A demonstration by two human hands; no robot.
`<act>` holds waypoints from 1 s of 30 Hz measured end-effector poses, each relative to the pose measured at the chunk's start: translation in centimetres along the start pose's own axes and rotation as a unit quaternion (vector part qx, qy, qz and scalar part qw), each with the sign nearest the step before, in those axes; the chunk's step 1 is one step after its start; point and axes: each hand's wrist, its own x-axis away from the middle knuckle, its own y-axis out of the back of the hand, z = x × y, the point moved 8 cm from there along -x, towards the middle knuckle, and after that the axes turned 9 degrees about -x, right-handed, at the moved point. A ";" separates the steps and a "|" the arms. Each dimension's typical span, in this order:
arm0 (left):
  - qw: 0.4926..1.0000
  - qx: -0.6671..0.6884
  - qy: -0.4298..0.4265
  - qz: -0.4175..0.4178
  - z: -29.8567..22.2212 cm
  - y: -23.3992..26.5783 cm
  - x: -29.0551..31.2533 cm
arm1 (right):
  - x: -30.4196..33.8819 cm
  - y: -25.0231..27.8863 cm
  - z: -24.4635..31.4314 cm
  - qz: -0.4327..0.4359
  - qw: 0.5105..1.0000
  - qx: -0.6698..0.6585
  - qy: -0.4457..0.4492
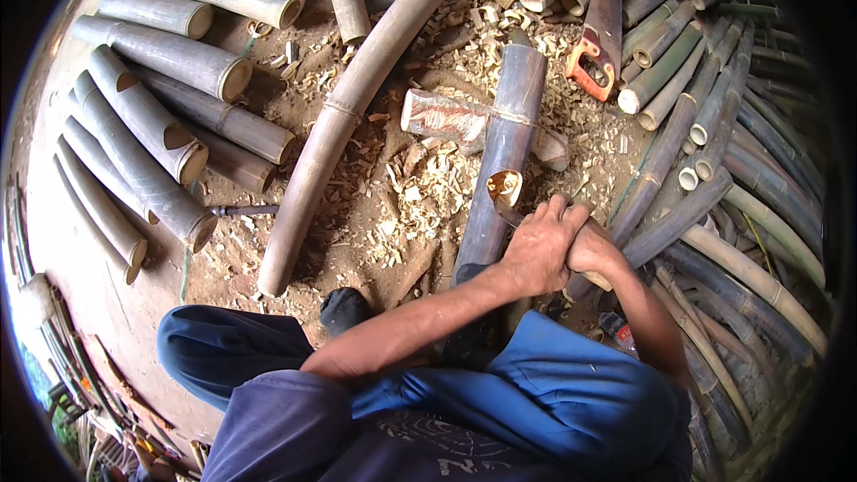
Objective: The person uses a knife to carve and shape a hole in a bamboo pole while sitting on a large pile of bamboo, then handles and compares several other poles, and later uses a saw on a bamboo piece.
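Observation:
My left hand (538, 248) and my right hand (591, 243) are closed together round a knife, the left partly overlapping the right. A short stretch of its metal blade (507, 212) shows beyond my left fingers, at the lower edge of a cut hole (504, 186). The pale end of its handle (596, 281) sticks out below my hands; the rest of the grip is hidden. That hole is in a dark bamboo pole (516, 94), which slopes from between my legs across a short log (444, 116) with reddish, stripped bark.
Pale chips (437, 187) litter the dirt around the pole. A long bamboo length (330, 138) lies to its left. An orange-handled saw (593, 67) rests at the far right. Cut bamboo pieces (192, 62) line the left, and stacked poles (759, 268) crowd the right.

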 end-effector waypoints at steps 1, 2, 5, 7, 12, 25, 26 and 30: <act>1.000 0.005 0.001 0.006 -0.6 -0.1 0.1 | 0.6 0.2 0.0 -0.019 1.000 -0.008 -0.005; 1.000 0.004 -0.020 0.016 -1.0 0.0 0.2 | 0.8 -0.1 -0.3 -0.041 0.998 -0.039 -0.007; 0.992 0.001 -0.038 0.119 -0.1 0.0 0.4 | -0.3 -2.7 -2.5 -0.113 0.964 -0.240 0.012; 0.973 -0.047 -0.073 0.214 0.3 -0.2 0.3 | -0.2 -4.9 -3.2 -0.151 0.919 -0.365 0.018; 0.880 -0.146 -0.095 0.442 1.6 -1.2 1.0 | -2.1 -9.4 -1.7 -0.184 0.734 -0.648 0.090; 0.919 -0.309 0.219 0.112 2.1 7.3 13.5 | -1.7 -11.7 1.1 0.004 0.529 -0.847 0.051; 0.893 -0.379 0.211 0.119 2.4 7.8 13.0 | -2.5 -11.7 1.9 0.033 0.517 -0.853 0.067; 0.847 -0.461 0.154 0.217 -1.6 11.1 7.4 | -3.2 -10.6 3.5 0.103 0.443 -0.882 0.121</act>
